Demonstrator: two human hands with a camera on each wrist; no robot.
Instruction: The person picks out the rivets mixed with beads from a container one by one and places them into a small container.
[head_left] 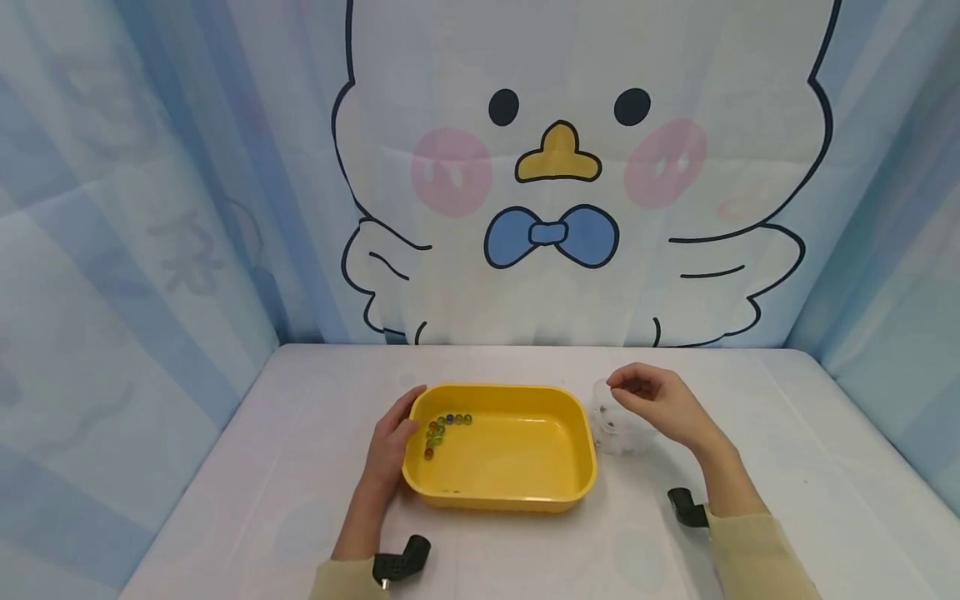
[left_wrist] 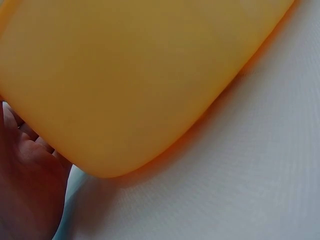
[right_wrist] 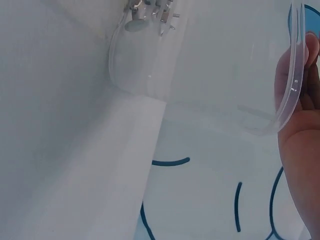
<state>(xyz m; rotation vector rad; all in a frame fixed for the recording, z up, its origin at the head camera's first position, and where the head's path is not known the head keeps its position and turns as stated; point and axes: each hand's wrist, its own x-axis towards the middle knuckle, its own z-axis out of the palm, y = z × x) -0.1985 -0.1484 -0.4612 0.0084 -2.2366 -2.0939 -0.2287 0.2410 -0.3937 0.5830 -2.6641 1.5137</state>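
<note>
My left hand point(head_left: 393, 429) grips the left rim of a yellow tray point(head_left: 502, 492), its thumb at the rim and its fingers along the outside wall. Glass marbles point(head_left: 440, 429) lie inside near the tray's left end. Seen from the left wrist, the tray's underside point(left_wrist: 130, 90) rises close above the white surface. Just right of the tray stands a clear plastic container point(head_left: 622, 442). With thumb and fingertips together, my right hand point(head_left: 663, 404) pinches its upper edge, and the clear rim point(right_wrist: 292, 90) passes across the hand. Small silvery pieces point(right_wrist: 150, 12) sit within the container.
A white cloth point(head_left: 787, 467) covers the table. Behind it hangs a curtain point(head_left: 555, 308) with a cartoon bird, and patterned fabric point(head_left: 135, 250) closes off the sides. Black wrist devices point(head_left: 401, 558) sit at both sleeves.
</note>
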